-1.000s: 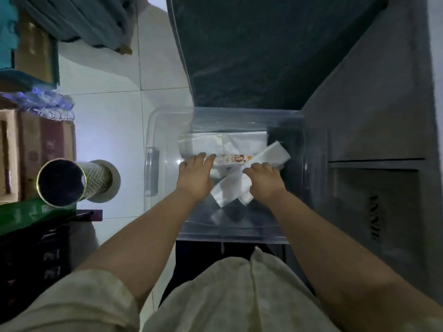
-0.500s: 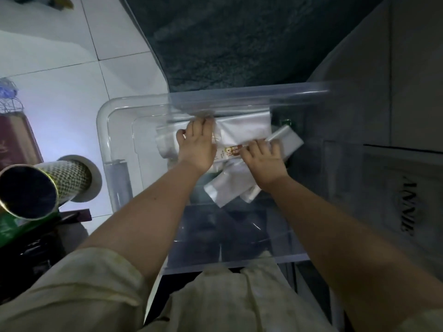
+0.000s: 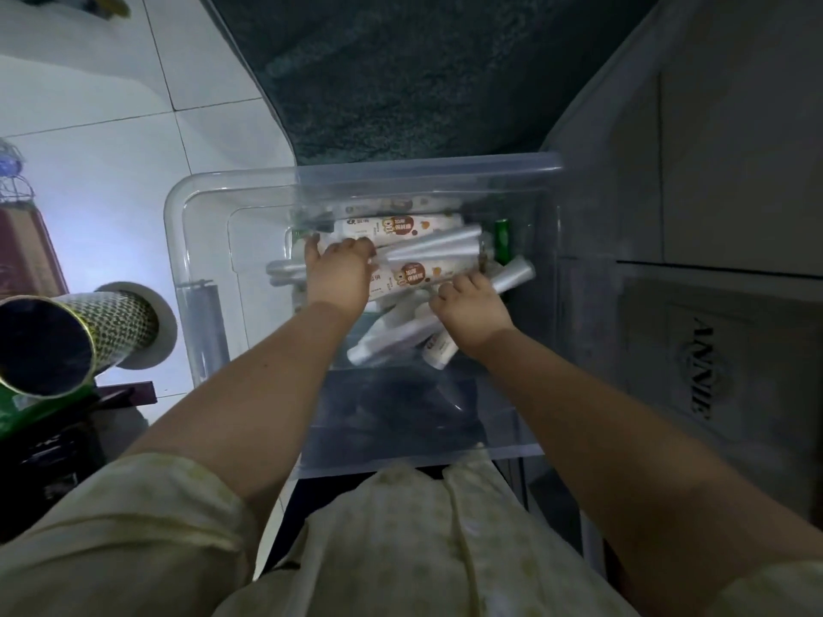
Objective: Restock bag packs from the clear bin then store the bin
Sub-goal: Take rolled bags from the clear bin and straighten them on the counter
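A clear plastic bin (image 3: 178,242) stands on the floor in front of me, half over a dark rug. Inside it lies a loose heap of white bag packs (image 3: 396,227), some with brown printed labels, some plain rolls. My left hand (image 3: 338,273) reaches into the bin and lies on top of the heap, its fingers curled over a labelled pack. My right hand (image 3: 470,307) rests lower on the pile, fingers bent around a white roll (image 3: 387,342). A green object (image 3: 503,242) lies at the bin's right end.
A dark green rug (image 3: 423,73) lies beyond the bin on white tiles. A grey cabinet (image 3: 721,216) with a lettered panel stands close on the right. On the left a patterned tube (image 3: 67,340) points toward me beside boxes.
The view has tilted down and closer over the bin. Both hands have shifted in the pile, and the packs now lie spread apart with more labelled ones showing.
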Available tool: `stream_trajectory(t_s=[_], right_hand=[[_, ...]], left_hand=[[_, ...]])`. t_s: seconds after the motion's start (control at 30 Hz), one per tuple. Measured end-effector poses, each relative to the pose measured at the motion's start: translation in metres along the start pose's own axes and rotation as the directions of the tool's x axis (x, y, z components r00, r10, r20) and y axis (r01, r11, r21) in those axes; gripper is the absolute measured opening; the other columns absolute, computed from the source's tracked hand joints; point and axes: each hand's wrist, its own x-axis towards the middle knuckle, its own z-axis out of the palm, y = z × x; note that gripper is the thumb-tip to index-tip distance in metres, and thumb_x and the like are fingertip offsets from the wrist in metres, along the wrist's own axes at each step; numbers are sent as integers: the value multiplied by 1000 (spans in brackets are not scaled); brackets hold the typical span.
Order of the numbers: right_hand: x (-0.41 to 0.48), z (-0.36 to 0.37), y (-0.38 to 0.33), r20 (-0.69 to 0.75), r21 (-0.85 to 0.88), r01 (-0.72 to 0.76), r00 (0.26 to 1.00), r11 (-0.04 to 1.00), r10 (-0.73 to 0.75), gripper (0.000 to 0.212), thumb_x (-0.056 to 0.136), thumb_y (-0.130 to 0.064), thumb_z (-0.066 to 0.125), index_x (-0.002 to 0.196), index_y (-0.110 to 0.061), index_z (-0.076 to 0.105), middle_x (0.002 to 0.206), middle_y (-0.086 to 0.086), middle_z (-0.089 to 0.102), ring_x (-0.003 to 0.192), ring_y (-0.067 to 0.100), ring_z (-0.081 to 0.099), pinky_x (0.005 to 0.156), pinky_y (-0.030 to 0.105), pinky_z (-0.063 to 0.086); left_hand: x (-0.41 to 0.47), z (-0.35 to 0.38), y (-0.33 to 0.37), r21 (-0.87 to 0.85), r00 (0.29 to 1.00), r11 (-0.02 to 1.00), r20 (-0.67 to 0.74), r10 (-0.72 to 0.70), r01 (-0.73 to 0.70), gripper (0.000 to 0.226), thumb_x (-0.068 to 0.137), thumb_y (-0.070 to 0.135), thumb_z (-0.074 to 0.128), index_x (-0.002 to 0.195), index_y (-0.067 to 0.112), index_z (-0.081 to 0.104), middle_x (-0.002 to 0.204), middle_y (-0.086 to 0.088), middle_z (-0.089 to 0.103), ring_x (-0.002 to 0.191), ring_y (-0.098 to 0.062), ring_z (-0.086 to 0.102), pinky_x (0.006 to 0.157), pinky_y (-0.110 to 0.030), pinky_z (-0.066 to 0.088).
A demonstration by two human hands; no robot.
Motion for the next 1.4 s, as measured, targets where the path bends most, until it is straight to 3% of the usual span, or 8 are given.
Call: stream_trajectory(t_s=[0.1,0.3,0.53,0.77,1.0,1.1,1.2,1.4], right_hand=[[-19,-20,2,10,9,39,999,999,-39,27,75,-9,62,102,-12,63,98,7,65,96,32,56,92,43,40],[-74,-77,-2,-170,82,-1,985,997,15,29,64,-4,72,91,-12,65,87,8,66,87,32,60,83,44,46],[-129,-147,-21,-333,221,-271,882,937,333,32,58,-3,74,84,-16,63,85,5,64,79,30,57,73,38,42],[-183,-190,-45,-496,340,-517,611,785,617,18,67,-8,72,80,-17,63,75,2,61,71,29,53,70,38,40],[-270,-214,-77,-570,454,-671,287,586,770,4,79,-18,67,82,-18,64,78,2,63,74,28,54,71,40,41],[-318,-219,-93,-585,486,-727,142,485,799,9,77,-17,69,86,-18,66,83,0,67,79,27,58,76,40,42],[-369,-220,-112,-614,503,-780,-18,373,789,10,74,-13,73,80,-15,66,78,3,67,71,28,57,69,37,41],[-468,-195,-169,-631,501,-858,-272,114,727,13,70,-3,71,68,-8,59,66,8,57,59,30,50,55,36,39]], left_hand=[[-22,-24,4,8,999,999,-14,47,-47,23,92,13,51,112,16,62,112,-8,65,103,-31,57,100,-41,30],[-74,-97,15,-14,976,988,-158,148,-152,17,94,20,52,101,12,65,102,-9,67,94,-32,58,83,-39,38],[-110,-197,44,-8,868,936,-376,323,-352,11,90,15,57,97,12,64,93,-8,64,85,-31,57,65,-37,42],[-117,-265,87,93,704,772,-352,616,-629,18,91,19,54,105,14,63,101,-7,62,92,-29,54,73,-42,43],[-156,-310,163,220,317,403,-341,885,-888,11,89,17,56,95,12,64,92,-7,64,81,-28,55,66,-43,45],[-194,-317,207,197,175,246,-320,931,-949,11,87,16,57,94,11,66,91,-8,66,81,-30,56,67,-43,46],[-240,-311,250,172,46,96,-275,960,-980,13,88,16,57,95,10,66,93,-9,66,83,-31,57,69,-44,47],[-349,-283,325,78,-118,-105,-192,974,-991,7,87,20,58,90,18,65,89,2,62,87,-21,55,68,-34,43]])
